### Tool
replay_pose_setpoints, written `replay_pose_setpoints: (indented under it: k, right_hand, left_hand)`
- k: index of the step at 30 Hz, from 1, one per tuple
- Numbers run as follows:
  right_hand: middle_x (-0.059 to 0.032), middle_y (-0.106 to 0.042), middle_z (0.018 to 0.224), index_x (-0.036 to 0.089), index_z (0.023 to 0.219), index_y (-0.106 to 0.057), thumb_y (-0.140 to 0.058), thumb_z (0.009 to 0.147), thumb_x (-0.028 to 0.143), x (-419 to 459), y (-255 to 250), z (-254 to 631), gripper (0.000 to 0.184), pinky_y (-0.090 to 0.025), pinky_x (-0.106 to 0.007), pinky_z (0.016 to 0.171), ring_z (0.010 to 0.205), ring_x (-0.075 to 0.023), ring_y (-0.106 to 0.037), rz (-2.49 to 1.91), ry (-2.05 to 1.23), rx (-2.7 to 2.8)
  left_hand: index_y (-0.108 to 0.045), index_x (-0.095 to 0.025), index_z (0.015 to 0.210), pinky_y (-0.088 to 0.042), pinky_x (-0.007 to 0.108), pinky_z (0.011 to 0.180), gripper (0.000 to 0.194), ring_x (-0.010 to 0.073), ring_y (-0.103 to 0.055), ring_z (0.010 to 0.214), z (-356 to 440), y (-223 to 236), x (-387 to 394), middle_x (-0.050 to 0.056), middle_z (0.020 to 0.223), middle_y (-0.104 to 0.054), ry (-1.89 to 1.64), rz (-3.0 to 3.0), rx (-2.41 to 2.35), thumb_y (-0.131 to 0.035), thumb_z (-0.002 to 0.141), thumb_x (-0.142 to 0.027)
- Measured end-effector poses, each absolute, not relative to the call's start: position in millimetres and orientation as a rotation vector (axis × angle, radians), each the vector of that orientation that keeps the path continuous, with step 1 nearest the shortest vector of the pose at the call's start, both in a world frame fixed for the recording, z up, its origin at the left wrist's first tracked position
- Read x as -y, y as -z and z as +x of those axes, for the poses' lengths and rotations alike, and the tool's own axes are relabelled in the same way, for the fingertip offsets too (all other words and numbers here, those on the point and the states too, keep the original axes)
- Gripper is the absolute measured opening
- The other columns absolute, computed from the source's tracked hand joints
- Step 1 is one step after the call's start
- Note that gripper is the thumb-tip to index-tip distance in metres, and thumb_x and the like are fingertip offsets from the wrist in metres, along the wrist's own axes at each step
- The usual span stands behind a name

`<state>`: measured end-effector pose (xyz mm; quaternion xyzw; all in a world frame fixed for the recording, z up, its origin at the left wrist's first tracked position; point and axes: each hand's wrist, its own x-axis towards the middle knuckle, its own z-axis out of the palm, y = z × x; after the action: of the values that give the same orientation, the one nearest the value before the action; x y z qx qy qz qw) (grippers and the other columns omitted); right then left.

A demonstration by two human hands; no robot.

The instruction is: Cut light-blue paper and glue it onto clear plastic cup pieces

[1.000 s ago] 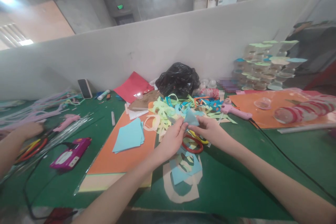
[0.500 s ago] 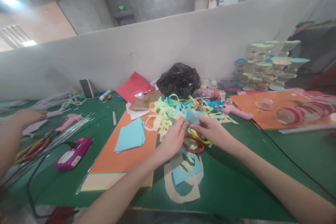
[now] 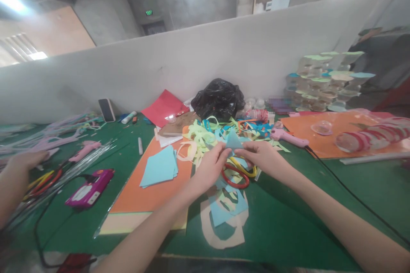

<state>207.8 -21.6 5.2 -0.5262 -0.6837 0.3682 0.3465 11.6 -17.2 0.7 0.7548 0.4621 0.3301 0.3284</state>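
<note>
A small folded piece of light blue paper [image 3: 234, 140] is pinched at its lower corners between my two hands, its peak pointing up. My left hand [image 3: 215, 158] grips the left corner and my right hand [image 3: 259, 153] the right one. Just below them lie scissors [image 3: 237, 175] with red and yellow handles, their blades hidden under my hands and paper. Behind the folded piece spreads a heap of green, blue and orange paper scraps [image 3: 201, 134]. Nearer me are a cut blue sheet [image 3: 221, 213] and a pale curved offcut [image 3: 221, 244].
A stack of blue paper squares [image 3: 157, 167] lies on orange sheets [image 3: 131, 198] at left. A pink glue gun [image 3: 291, 137] with a trailing cord is at right. A black plastic bag [image 3: 218, 99] sits behind. Another person's hand [image 3: 27, 160] is at far left, near a purple box [image 3: 89, 188].
My right hand has shifted its fingers to the paper's lower right corner, and the folded piece now stands as a clearer triangle. The other person's hand moved down and left.
</note>
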Motion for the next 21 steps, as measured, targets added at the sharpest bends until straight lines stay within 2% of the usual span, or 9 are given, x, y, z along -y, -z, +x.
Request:
replay_pose_setpoints:
  k: [5,8,12,16,21]
  right_hand:
    - [0.0027,-0.05,0.05,0.019,0.059,-0.049,-0.06,0.082,0.065,16.1,-3.8,212.1,0.052,-0.031,-0.025,0.05,0.048,-0.01,-0.04,-1.39,-0.901,1.692]
    - [0.0026,-0.051,0.052,0.018,0.066,-0.055,-0.058,0.082,0.066,14.1,-4.2,213.8,0.05,-0.031,-0.025,0.049,0.048,-0.0101,-0.04,-1.375,-0.908,1.669]
    - [0.0024,-0.051,0.054,0.018,0.065,-0.053,-0.06,0.079,0.066,14.6,-5.0,211.4,0.05,-0.034,-0.024,0.051,0.051,-0.0103,-0.043,-1.306,-0.948,1.649]
    - [0.0028,-0.054,0.058,0.017,0.083,-0.06,-0.065,0.074,0.064,16.5,-1.0,204.4,0.047,-0.036,-0.024,0.052,0.054,-0.0121,-0.048,-1.232,-1.064,1.641]
    - [0.0017,-0.055,0.055,0.018,0.069,-0.054,-0.063,0.076,0.062,17.0,-1.2,205.9,0.045,-0.032,-0.024,0.05,0.049,-0.0104,-0.045,-1.286,-1.07,1.665]
  left_hand:
    - [-0.051,-0.023,0.109,-0.041,0.029,0.075,0.023,0.0154,-0.052,0.077,10.2,1.8,14.0,-0.003,0.082,-0.052,-0.812,1.927,-1.105,-0.04,0.1,-0.041]
    - [-0.053,-0.022,0.111,-0.044,0.03,0.079,0.024,0.0164,-0.055,0.08,10.5,0.4,13.3,-0.001,0.084,-0.056,-0.806,1.92,-1.08,-0.039,0.1,-0.038]
    - [-0.055,-0.021,0.113,-0.046,0.031,0.084,0.024,0.0165,-0.058,0.083,12.6,0.2,14.8,0.0,0.087,-0.058,-0.846,1.862,-1.038,-0.041,0.099,-0.035]
    - [-0.051,-0.021,0.119,-0.05,0.032,0.08,0.028,0.0163,-0.06,0.08,15.9,5.2,16.9,0.0,0.083,-0.061,-0.86,1.708,-0.945,-0.045,0.098,-0.038]
    - [-0.047,-0.021,0.119,-0.049,0.03,0.078,0.028,0.0145,-0.06,0.075,18.2,6.4,19.3,-0.002,0.079,-0.062,-0.856,1.678,-0.917,-0.047,0.098,-0.04]
